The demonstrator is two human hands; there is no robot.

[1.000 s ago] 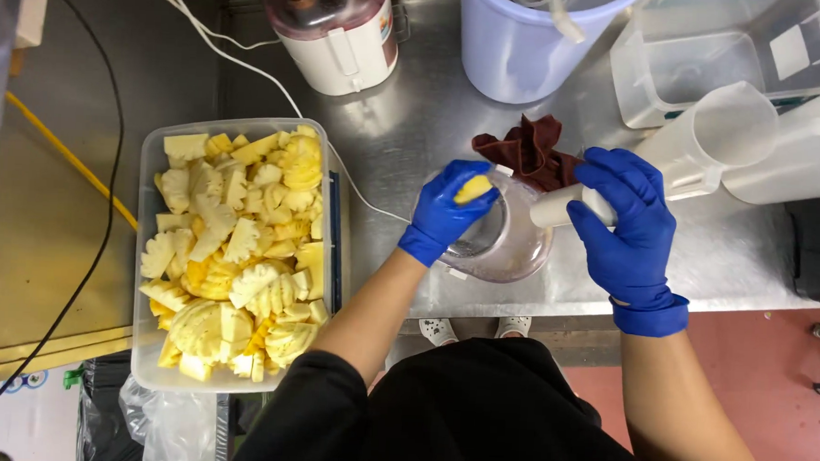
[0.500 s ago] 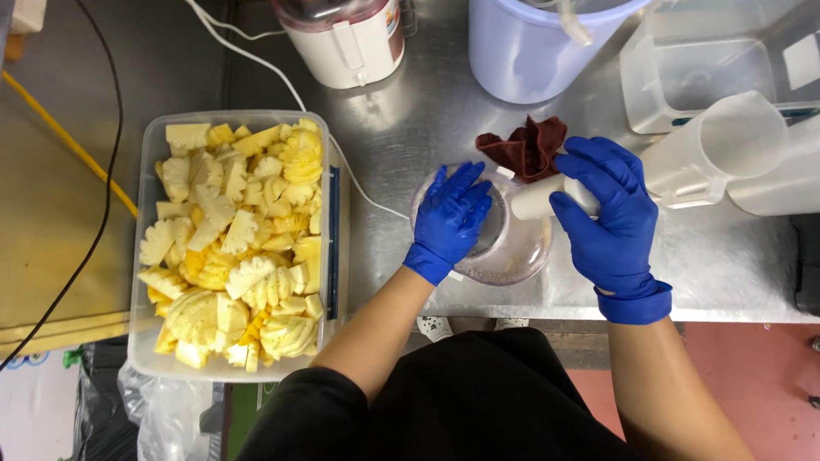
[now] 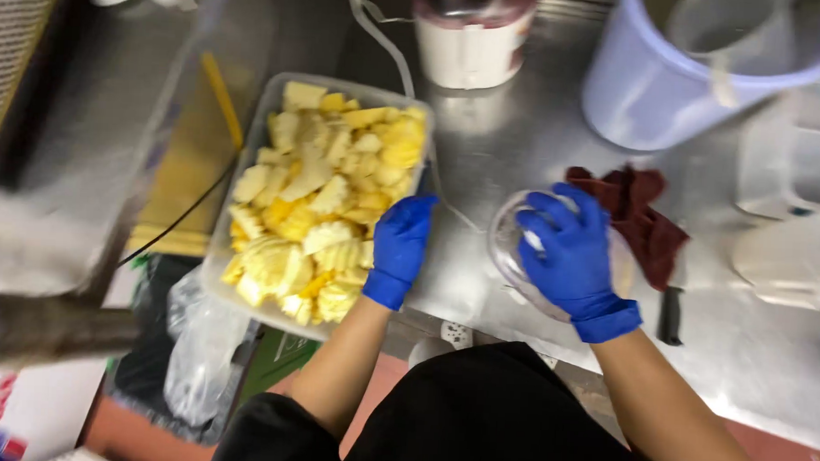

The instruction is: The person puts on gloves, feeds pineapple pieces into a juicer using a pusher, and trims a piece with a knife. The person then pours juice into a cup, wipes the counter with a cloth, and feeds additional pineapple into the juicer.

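The clear jar (image 3: 556, 265) sits on the steel counter (image 3: 754, 365) right in front of me, and my right hand (image 3: 570, 251) lies over its mouth, fingers spread and curled down around the rim, gripping it from above. Its opening faces up at me, so its long axis runs straight up toward the camera, and I see little of its wall beyond the round edge showing to the left of my palm.

My left hand (image 3: 400, 248) is off to the left of the jar, well apart from it, at the near right edge of the tray of pineapple chunks (image 3: 324, 199). The fingers point up and inward over the tray's rim, touching or just short of the nearest chunks; the picture is blurred there, and I cannot tell whether they have closed on a piece or hang loose.

So the fruit lies to the left of the jar, and my left hand is the nearer one to it, while the right is taken up with the jar.

Just behind the jar, touching or nearly so, is a dark red cloth (image 3: 641, 218). Farther back stand a white appliance base (image 3: 474, 35) and a pale blue bucket (image 3: 674, 85). A black-handled knife (image 3: 671, 316) lies to the right of my right wrist.
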